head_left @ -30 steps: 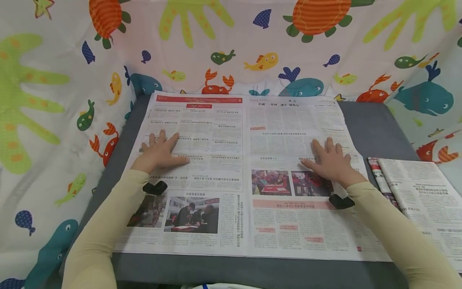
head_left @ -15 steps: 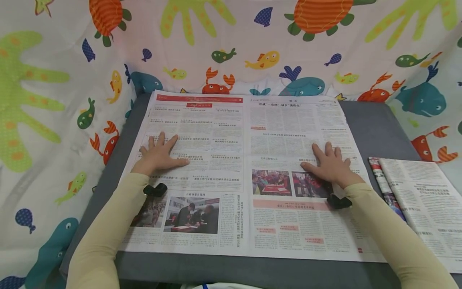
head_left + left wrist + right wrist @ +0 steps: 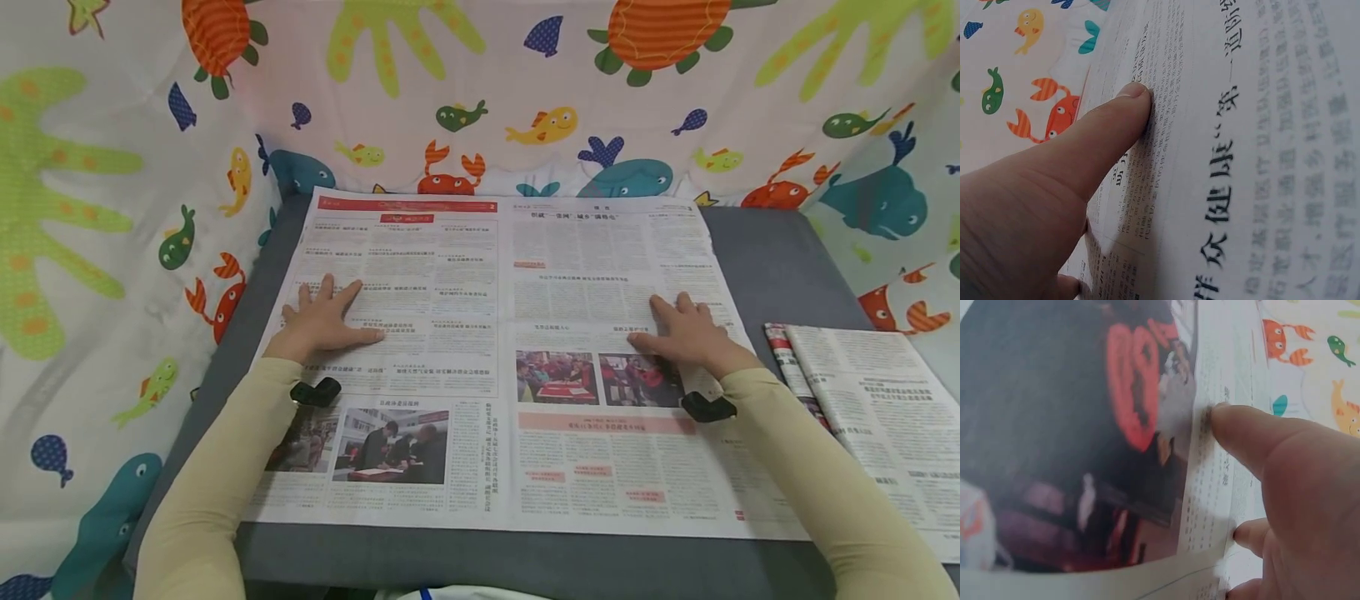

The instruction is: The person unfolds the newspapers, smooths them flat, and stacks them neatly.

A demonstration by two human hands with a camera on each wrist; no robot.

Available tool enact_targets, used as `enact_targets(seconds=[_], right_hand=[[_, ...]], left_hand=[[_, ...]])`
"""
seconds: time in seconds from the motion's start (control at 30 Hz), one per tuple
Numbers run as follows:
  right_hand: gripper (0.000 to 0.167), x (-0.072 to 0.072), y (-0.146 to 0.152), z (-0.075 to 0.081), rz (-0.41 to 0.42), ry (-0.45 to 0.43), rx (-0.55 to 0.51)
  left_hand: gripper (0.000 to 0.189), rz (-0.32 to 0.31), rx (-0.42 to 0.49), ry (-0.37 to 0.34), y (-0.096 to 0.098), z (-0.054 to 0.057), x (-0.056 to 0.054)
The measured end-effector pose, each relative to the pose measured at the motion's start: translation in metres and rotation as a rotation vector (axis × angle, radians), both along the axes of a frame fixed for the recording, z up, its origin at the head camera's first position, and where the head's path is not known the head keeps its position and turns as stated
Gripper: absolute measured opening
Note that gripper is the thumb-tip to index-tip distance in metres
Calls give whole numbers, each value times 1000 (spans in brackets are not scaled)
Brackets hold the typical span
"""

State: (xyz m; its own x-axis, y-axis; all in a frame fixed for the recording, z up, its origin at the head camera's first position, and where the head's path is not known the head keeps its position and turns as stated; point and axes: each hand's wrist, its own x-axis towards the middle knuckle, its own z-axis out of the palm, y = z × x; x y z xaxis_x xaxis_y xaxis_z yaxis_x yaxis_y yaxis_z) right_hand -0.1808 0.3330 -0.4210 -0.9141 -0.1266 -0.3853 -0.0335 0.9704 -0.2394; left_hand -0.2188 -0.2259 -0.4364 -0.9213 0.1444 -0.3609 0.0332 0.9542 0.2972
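Note:
An opened newspaper lies spread flat, its centre fold running away from me between my hands. On its left page my left hand rests with the fingers spread and the thumb pointing inward. My right hand lies on the right page the same way, beside two small colour photos. In the left wrist view the thumb touches the print near large black characters. The right wrist view shows the right thumb on the paper next to a blurred photo. Neither hand holds anything.
A folded newspaper lies on the right side of the grey table, partly behind my right sleeve. A white cloth printed with sea animals hangs behind the table and along both sides.
The newspaper and my left hand have shifted slightly left. My right hand stays nearly in place on the right page, fingers still spread.

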Motion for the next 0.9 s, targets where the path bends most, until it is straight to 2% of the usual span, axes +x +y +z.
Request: enact_targets(seconds=[0.33, 0.63, 0.9], right_hand=[[111, 3, 5, -1, -31, -42, -5], [114, 6, 13, 2, -79, -97, -1], [109, 1, 18, 4, -38, -29, -4]], left_hand=[[116, 13, -2, -29, -6, 4, 1], [114, 24, 9, -19, -8, 1, 1], [114, 106, 17, 53, -20, -4, -4]])
